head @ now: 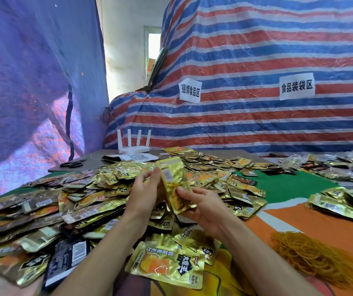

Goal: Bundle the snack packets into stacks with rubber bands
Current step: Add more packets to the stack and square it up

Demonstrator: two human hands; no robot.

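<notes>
On my far left I see scissors [73,163] lying flat on the far edge of the worktop [288,189], with a white router [133,144] just to their right, antennas upright. Nearer, a big loose heap of packets [53,201], gold and dark foil, spreads from the left edge to the middle, overlapping every which way. One larger gold packet [169,265] lies face up at the near middle, between my view of the two forearms.

The left hand [143,195] is raised above the heap, its fingers [157,173] curled round the left edge of the stack [173,184]. The stack stands nearly upright, tilted a little to the left, held clear of the heap. The right hand [203,208] grips its lower right corner, thumb pressed on the front face and the other fingers underneath.

Right of the hands, a pile of tan bands [305,255] sits on the orange part of the cloth, near me and well apart from the stack. Beyond it at the right edge lies a second, smaller group of gold packets [342,206]. At the far right are clear bags [342,167]; I cannot tell what is in them.
</notes>
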